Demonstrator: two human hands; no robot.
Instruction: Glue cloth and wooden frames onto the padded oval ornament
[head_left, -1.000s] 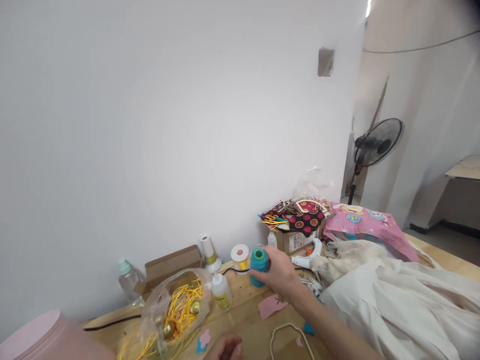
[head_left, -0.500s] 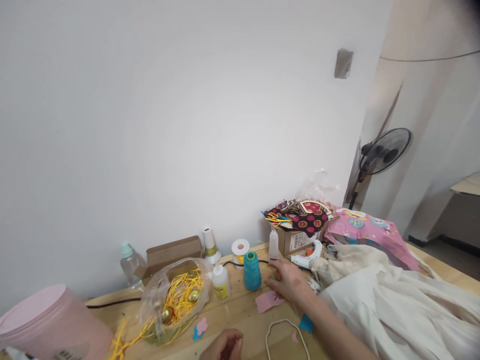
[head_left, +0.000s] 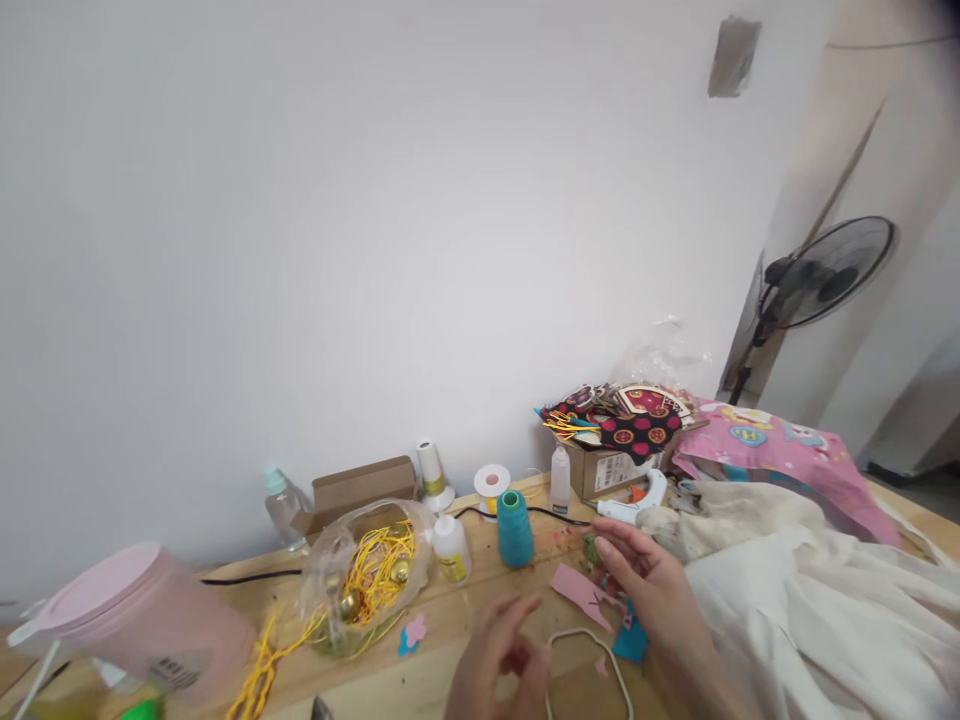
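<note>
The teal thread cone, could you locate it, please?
In the head view, the teal thread cone stands right of centre, beside the yellow-labelled bottle and in front of the white spool.

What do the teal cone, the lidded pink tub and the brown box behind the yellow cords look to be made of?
Teal cone: probably wound thread, softly matte, around a green core likely of plastic.
Pink tub: likely plastic, given its smooth, even surface.
Brown box: seemingly plain cardboard, matte, with a straight folded flap.
</note>
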